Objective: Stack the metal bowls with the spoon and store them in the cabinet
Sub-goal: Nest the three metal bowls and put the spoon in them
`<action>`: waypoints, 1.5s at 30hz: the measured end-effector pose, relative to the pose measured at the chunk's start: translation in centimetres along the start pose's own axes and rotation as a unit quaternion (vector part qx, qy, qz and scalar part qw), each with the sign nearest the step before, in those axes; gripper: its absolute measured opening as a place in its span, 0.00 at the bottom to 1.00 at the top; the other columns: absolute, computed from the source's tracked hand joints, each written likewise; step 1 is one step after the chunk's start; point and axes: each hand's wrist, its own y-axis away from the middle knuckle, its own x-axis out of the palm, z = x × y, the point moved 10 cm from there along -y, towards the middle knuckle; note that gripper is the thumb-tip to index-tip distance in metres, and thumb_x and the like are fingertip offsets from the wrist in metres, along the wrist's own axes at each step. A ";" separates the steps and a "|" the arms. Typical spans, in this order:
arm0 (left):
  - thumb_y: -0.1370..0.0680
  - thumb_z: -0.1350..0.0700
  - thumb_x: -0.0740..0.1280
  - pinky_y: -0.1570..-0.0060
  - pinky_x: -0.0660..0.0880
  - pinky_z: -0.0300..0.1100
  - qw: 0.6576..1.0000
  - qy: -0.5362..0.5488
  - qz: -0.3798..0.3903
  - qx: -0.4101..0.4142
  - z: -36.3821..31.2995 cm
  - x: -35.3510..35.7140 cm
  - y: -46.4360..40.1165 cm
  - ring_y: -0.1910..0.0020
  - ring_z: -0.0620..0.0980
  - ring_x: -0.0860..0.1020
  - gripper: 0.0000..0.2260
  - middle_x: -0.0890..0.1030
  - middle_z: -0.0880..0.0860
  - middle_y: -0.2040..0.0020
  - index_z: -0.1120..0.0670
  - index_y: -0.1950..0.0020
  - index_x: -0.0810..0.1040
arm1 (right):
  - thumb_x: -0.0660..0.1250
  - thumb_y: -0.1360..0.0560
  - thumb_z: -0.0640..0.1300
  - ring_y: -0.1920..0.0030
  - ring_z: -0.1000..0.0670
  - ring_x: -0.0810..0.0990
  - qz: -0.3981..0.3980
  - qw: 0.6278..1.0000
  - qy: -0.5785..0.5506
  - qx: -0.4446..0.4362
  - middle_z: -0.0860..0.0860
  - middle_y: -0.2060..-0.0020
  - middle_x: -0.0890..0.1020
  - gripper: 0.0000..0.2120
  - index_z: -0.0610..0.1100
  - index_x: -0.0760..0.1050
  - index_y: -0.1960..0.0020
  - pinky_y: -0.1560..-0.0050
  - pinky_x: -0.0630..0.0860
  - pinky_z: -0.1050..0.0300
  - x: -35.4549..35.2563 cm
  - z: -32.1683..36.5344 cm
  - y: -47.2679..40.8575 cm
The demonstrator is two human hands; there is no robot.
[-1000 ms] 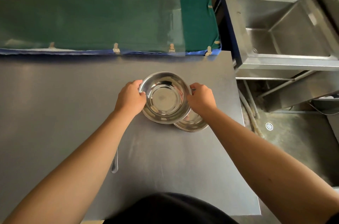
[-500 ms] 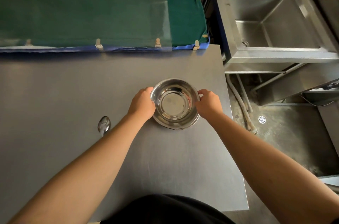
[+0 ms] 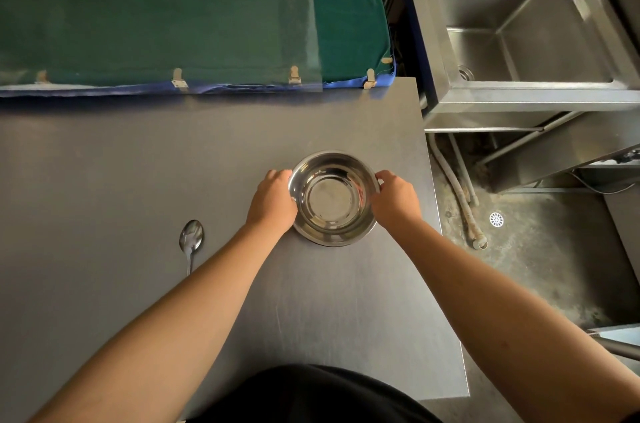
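- On the grey counter [image 3: 138, 163], toward its right edge, the metal bowls [image 3: 333, 198] now sit nested as one stack; a second ago the upper bowl was held off-centre above the lower one, whose rim showed at the lower right.
- Only a thin crescent of the lower rim shows now along the near edge, so I judge the stacking step done.
- Left hand [image 3: 273, 203] is curled against the stack's left rim and right hand [image 3: 394, 201] against its right rim, both grasping the bowls from opposite sides, as they did a second ago.
- Between the two hands, the stack looks to be resting on the counter, though I cannot tell whether it bears its full weight there.
- Left of the left forearm, well apart from the bowls, the spoon [image 3: 190, 239] lies bowl-end away from the person, handle partly hidden under the arm, untouched.
- Likely next: one hand lets go, fetches the spoon and drops it into the top bowl.
- No cabinet is in view.
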 end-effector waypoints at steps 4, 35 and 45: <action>0.25 0.69 0.62 0.47 0.76 0.49 1.000 0.000 0.002 0.011 0.0 0.3 0.2 0.46 0.59 0.78 0.20 0.74 0.56 0.38 0.56 0.35 0.77 | 0.62 0.18 0.45 0.45 0.38 0.81 0.001 1.000 0.012 -0.006 0.41 0.41 0.81 0.16 0.42 0.76 0.33 0.46 0.80 0.47 0.4 0.0 0.2; 0.24 0.56 0.71 0.48 0.74 0.54 0.971 -0.070 -0.050 -0.225 21.0 -4.9 13.2 0.44 0.65 0.76 0.13 0.76 0.62 0.43 0.59 0.42 0.77 | 0.61 0.23 0.34 0.44 0.40 0.81 0.087 0.996 -0.019 0.017 0.43 0.40 0.82 0.23 0.44 0.70 0.29 0.47 0.82 0.43 8.1 1.6 9.4; 0.23 0.58 0.67 0.56 0.75 0.45 0.974 -0.014 0.006 -0.225 22.7 -4.1 14.1 0.52 0.59 0.81 0.05 0.84 0.56 0.52 0.56 0.52 0.82 | 0.64 0.24 0.39 0.52 0.43 0.82 0.111 0.992 -0.051 0.015 0.47 0.48 0.82 0.20 0.47 0.72 0.33 0.60 0.82 0.49 10.5 2.5 13.5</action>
